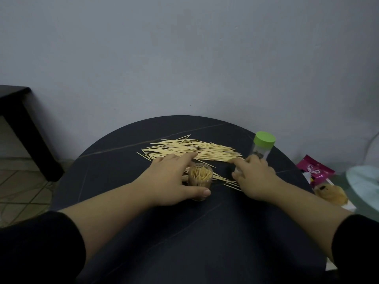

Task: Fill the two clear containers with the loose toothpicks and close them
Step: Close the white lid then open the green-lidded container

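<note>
Black sleeves, the left sleeve (39, 249) and the right sleeve (357, 244), end well short of the wrists; forearms, left hand (170, 177) and right hand (256, 178) are bare.

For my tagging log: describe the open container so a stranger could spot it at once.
On the round black table, in front of the pile of loose toothpicks, stands a small clear cylindrical container between thumb and fingers of the left hand. Unlike the green-lidded clear container to the right, it is lidless and packed with upright toothpicks.
</note>
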